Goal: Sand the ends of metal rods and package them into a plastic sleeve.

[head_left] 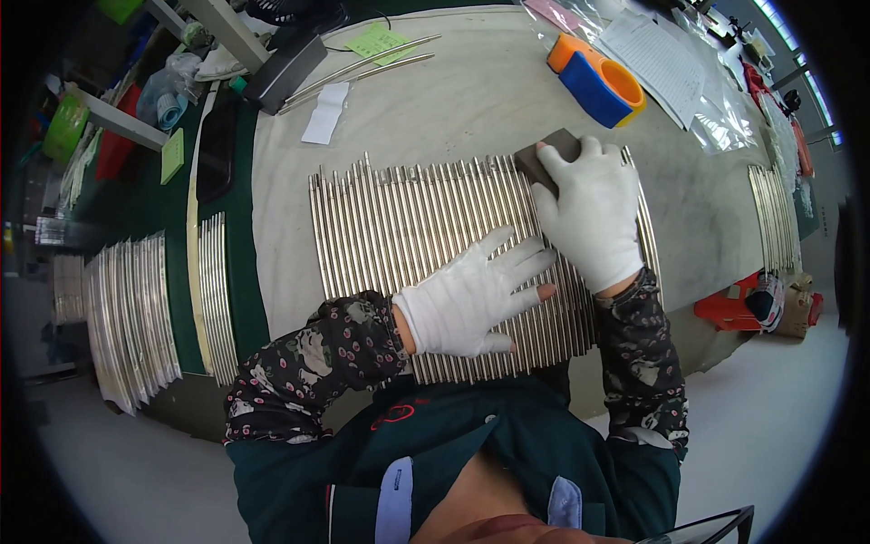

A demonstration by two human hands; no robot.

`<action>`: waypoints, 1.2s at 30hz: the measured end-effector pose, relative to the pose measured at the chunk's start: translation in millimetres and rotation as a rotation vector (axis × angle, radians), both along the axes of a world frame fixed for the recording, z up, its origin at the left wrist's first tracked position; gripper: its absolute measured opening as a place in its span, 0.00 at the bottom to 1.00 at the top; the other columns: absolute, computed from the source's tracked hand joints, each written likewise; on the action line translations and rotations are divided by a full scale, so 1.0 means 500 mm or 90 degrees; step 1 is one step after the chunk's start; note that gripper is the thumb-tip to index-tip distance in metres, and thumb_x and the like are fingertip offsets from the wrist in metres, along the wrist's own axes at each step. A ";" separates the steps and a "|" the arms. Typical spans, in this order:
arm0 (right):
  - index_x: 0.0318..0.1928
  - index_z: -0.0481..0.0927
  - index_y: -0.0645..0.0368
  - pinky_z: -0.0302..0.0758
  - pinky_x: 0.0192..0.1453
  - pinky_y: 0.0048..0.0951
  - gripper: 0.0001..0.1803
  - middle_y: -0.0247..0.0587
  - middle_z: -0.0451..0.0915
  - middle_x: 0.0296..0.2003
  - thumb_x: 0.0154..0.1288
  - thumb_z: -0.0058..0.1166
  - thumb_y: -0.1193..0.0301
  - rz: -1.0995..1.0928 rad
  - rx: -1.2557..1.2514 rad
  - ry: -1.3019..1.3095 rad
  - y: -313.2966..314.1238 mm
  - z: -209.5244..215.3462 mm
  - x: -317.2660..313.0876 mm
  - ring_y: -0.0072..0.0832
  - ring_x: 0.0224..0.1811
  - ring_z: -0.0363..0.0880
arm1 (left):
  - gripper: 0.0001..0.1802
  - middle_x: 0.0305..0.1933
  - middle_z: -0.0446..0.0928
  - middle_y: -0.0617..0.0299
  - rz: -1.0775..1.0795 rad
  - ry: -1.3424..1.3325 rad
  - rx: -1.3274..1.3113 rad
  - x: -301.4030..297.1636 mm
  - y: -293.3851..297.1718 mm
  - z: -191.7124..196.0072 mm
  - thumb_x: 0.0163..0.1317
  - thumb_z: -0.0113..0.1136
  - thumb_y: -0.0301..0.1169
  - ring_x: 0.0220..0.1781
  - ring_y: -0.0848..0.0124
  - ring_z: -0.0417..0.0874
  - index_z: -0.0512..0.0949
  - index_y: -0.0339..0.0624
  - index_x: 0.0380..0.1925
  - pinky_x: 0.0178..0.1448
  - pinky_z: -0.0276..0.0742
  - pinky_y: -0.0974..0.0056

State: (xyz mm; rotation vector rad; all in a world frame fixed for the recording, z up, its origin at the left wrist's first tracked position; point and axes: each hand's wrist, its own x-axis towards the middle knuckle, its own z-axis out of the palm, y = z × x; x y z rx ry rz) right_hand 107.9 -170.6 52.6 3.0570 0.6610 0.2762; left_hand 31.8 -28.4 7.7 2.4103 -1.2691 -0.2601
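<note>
white gloves, dark floral sleeves, teal jacket

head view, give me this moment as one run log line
left hand: flat on metal rods, open | right hand: pressing dark sanding block on rods' far end | rods: side by side on grey cloth

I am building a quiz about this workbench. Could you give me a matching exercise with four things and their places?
Things:
1. left hand
2. right hand
3. orange and blue tape dispenser
4. green sticky note

Places:
A. at the far edge of the cloth, left of centre
B. flat on the row of metal rods
C. far right on the cloth
D. pressing a dark grey sanding block

Pairs: 1-B, 2-D, 3-C, 4-A
</note>
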 end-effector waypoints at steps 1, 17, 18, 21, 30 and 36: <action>0.46 0.76 0.54 0.70 0.39 0.37 0.23 0.54 0.70 0.39 0.46 0.55 0.63 -0.003 -0.001 -0.015 0.000 0.003 -0.005 0.41 0.38 0.70 | 0.36 0.56 0.62 0.48 0.011 -0.034 -0.047 -0.002 -0.001 -0.006 0.45 0.58 0.49 0.62 0.54 0.59 0.67 0.41 0.52 0.67 0.46 0.48; 0.45 0.76 0.53 0.69 0.37 0.38 0.22 0.51 0.72 0.37 0.45 0.55 0.64 0.052 -0.019 -0.001 0.017 0.019 -0.016 0.41 0.38 0.71 | 0.34 0.54 0.64 0.47 0.018 -0.065 -0.069 -0.012 0.006 -0.006 0.45 0.58 0.49 0.60 0.53 0.61 0.68 0.39 0.50 0.66 0.48 0.48; 0.45 0.76 0.53 0.69 0.37 0.38 0.22 0.51 0.72 0.37 0.45 0.55 0.65 0.118 0.063 -0.021 0.030 0.010 -0.028 0.40 0.38 0.71 | 0.33 0.54 0.65 0.47 0.019 -0.076 -0.067 -0.006 0.001 -0.008 0.47 0.57 0.49 0.61 0.55 0.60 0.69 0.39 0.50 0.67 0.45 0.50; 0.44 0.77 0.52 0.69 0.38 0.38 0.22 0.52 0.72 0.37 0.44 0.55 0.64 0.269 0.124 -0.041 0.070 -0.025 -0.051 0.41 0.38 0.71 | 0.33 0.56 0.63 0.48 -0.004 0.029 0.026 0.009 -0.006 -0.001 0.47 0.57 0.48 0.61 0.55 0.59 0.69 0.37 0.50 0.66 0.47 0.49; 0.44 0.76 0.54 0.70 0.40 0.39 0.23 0.47 0.73 0.36 0.45 0.55 0.59 -0.079 0.037 -0.157 -0.248 -0.002 0.053 0.40 0.41 0.72 | 0.35 0.58 0.60 0.43 -0.028 -0.102 0.000 -0.005 0.001 0.011 0.44 0.58 0.49 0.61 0.50 0.60 0.66 0.38 0.49 0.63 0.52 0.46; 0.49 0.74 0.50 0.64 0.53 0.46 0.28 0.52 0.65 0.54 0.50 0.52 0.49 -0.476 -0.024 -0.106 -0.448 -0.038 0.106 0.46 0.60 0.59 | 0.34 0.59 0.59 0.42 -0.048 -0.109 0.018 -0.013 -0.010 0.030 0.46 0.56 0.50 0.62 0.49 0.59 0.65 0.39 0.50 0.63 0.52 0.45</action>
